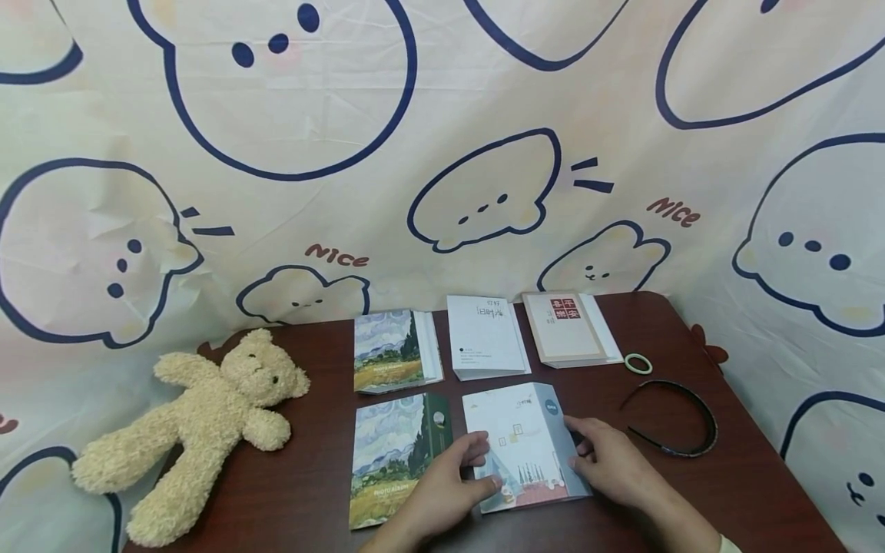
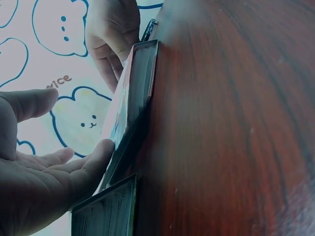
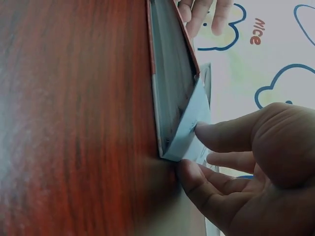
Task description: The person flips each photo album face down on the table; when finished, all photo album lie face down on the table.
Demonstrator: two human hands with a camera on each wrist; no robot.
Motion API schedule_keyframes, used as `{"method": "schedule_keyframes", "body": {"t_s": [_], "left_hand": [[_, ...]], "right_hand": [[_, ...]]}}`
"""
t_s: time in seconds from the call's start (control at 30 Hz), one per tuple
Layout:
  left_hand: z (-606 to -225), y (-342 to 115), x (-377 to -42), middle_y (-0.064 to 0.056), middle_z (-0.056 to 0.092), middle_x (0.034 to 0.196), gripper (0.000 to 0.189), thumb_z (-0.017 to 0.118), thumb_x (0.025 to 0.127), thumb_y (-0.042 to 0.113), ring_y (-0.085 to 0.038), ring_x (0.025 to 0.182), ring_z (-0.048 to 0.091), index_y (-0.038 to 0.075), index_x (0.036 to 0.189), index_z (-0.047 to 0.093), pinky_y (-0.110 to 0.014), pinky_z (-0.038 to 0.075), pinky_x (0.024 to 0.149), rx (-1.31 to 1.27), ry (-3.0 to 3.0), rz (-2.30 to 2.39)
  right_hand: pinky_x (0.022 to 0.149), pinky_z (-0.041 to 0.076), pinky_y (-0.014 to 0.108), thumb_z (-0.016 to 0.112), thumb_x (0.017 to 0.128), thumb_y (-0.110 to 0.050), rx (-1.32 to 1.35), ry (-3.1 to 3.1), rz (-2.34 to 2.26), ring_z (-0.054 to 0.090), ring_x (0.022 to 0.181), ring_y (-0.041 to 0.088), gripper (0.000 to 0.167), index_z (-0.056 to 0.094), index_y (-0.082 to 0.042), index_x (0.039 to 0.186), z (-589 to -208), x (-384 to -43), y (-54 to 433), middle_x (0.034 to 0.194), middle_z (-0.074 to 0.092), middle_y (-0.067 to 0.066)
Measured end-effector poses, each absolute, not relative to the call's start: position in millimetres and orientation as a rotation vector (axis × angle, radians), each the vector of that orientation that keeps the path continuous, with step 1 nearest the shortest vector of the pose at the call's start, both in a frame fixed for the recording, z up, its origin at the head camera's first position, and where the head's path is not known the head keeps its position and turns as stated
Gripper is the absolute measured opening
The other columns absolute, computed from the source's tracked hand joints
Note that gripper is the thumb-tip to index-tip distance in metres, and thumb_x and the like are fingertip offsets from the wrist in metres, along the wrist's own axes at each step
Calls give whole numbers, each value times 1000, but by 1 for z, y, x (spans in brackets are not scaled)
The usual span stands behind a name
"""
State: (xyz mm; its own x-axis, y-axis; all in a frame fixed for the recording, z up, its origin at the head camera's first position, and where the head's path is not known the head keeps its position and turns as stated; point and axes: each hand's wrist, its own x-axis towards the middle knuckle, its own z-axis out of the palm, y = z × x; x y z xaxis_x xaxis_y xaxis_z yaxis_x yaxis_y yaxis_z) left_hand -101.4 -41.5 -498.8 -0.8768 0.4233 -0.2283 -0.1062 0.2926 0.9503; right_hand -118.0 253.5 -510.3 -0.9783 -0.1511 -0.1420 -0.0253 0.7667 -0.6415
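A pale blue-and-white photo album (image 1: 512, 430) with a grey-blue side flap (image 1: 556, 430) lies in front of me. My right hand (image 1: 611, 461) is at its right side, thumb and fingertips pinching the flap's edge; in the right wrist view the flap (image 3: 186, 125) slants across the page edges. On the left, my left hand (image 1: 452, 480) has its fingers loosely spread, fingertips at the album's left edge. That hand overlaps a landscape-painting album (image 1: 387, 453) with a dark green flap lying beside it.
Behind stand three more albums in a row: a landscape one (image 1: 387, 349), a white one (image 1: 484, 338) and a beige one (image 1: 563, 330). A teddy bear (image 1: 207, 422) lies at the left. A pale green ring (image 1: 638, 363) and a black headband (image 1: 708, 430) lie at the right.
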Motion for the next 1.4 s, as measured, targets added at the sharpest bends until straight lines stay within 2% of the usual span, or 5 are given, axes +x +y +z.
{"method": "schedule_keyframes", "body": {"t_s": [0.23,0.47,0.83,1.13,1.4], "left_hand": [[-499,-42,-104,-16,59,145,66,76,95,21,-37,129,59,8,153,48,-61,46,104,277,2118,1619],[-499,-41,-106,-17,57,146,66,77,94,18,-37,130,57,9,153,48,-50,54,98,266,2089,1642],[-492,-30,-113,-11,59,144,64,78,92,20,-29,123,60,12,150,53,-39,55,95,308,2119,1638],[-485,-9,-125,-11,58,145,65,77,93,26,-32,126,59,12,151,52,-45,54,98,350,2114,1649],[-488,8,-140,-9,60,142,61,76,93,27,-30,125,60,13,149,55,-52,53,98,313,2162,1663]], "right_hand": [[72,51,26,80,88,-7,-137,2792,-949,58,92,10,60,60,-3,144,-510,-120,251,130,63,6],[72,51,26,81,87,-10,-145,2784,-963,58,92,10,62,59,-5,145,-510,-121,255,128,63,5],[71,51,27,85,86,-14,-134,2762,-1029,60,95,11,69,56,-6,148,-500,-132,257,134,63,7],[73,53,28,79,90,-15,-178,2753,-1095,62,97,14,65,54,-5,149,-483,-142,265,133,65,10],[82,54,38,77,94,-18,-154,2827,-1085,64,100,19,60,54,-3,148,-481,-158,278,131,67,13]]}}
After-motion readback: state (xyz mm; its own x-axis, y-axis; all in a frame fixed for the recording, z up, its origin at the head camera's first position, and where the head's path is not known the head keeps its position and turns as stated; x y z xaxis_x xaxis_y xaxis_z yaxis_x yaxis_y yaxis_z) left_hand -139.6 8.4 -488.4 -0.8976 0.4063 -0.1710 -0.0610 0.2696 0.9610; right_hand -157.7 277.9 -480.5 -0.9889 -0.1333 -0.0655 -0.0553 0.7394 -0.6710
